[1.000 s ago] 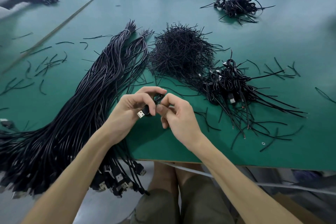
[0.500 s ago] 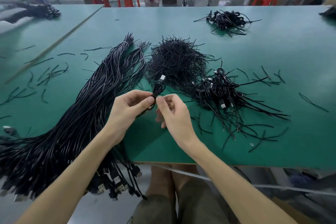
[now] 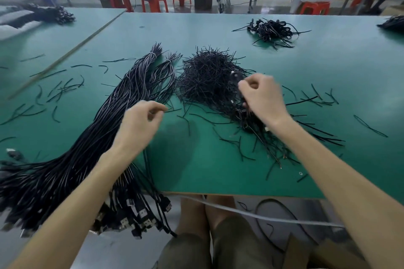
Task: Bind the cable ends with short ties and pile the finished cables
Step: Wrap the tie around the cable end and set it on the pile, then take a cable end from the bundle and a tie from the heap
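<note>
Above finished pile (image 3: 244, 117) at right, R hand (image 3: 261, 96) grips tied cable (image 3: 236, 77); L hand (image 3: 140, 122) loosely curled, empty, nearer loose bundle (image 3: 87, 137).

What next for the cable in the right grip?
Probably let the coiled cable drop from the right grip onto the finished pile. It hangs just above that pile, and the left grip hovers at the untied bundle.

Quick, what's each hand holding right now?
Left hand: fingers curled, contents cannot be told.
Right hand: holds a coiled cable.
</note>
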The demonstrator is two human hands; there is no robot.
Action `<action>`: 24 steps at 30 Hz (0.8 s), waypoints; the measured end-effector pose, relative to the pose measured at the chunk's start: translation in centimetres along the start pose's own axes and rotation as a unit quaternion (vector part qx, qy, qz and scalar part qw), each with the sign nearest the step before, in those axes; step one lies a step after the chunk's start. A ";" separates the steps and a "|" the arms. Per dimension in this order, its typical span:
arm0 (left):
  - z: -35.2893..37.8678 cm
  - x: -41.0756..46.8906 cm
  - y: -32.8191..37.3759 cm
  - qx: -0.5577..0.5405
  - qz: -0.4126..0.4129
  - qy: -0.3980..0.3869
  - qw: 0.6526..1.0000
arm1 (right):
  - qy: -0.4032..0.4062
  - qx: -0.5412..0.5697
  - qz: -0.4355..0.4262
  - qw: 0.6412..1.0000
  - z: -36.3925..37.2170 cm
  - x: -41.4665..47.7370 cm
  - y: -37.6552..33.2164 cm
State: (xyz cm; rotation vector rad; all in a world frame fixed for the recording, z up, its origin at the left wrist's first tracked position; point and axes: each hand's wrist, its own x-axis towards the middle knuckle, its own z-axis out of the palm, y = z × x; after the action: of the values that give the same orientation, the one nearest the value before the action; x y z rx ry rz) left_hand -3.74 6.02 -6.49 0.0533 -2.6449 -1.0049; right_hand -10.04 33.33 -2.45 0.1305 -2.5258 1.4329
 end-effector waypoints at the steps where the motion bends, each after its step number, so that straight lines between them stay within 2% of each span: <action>1: -0.5 0.4 -0.9 0.079 -0.014 0.021 0.997 | 0.014 -0.081 -0.014 0.997 -0.7 1.1 0.6; 3: -1.1 0.9 -2.5 0.185 -0.057 0.018 0.981 | -0.003 -0.230 -0.017 0.973 -1.2 2.5 2.3; 5: -1.1 0.9 -3.0 0.247 -0.074 0.009 0.966 | -0.025 -0.375 -0.038 0.926 -1.0 2.7 4.6; 7: -0.9 0.8 -3.0 0.273 -0.069 0.020 0.959 | -0.003 -0.436 -0.076 0.897 -0.9 2.7 6.6; 15: -0.8 1.9 -3.1 0.309 -0.112 0.059 0.943 | 0.030 -0.432 -0.060 0.900 -3.7 3.5 9.2; 21: -1.6 3.4 -3.5 0.362 -0.151 0.008 0.920 | 0.008 -0.411 -0.047 0.910 -4.0 3.3 8.2; 24: -2.0 3.4 -3.8 0.351 -0.134 0.009 0.927 | 0.028 -0.439 -0.114 0.891 -3.1 1.8 7.4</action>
State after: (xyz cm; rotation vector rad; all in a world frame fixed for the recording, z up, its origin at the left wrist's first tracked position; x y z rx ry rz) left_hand -6.65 1.45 -6.64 0.5889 -2.8838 -0.0645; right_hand -12.71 39.84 -6.66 0.2030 -2.7216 0.1252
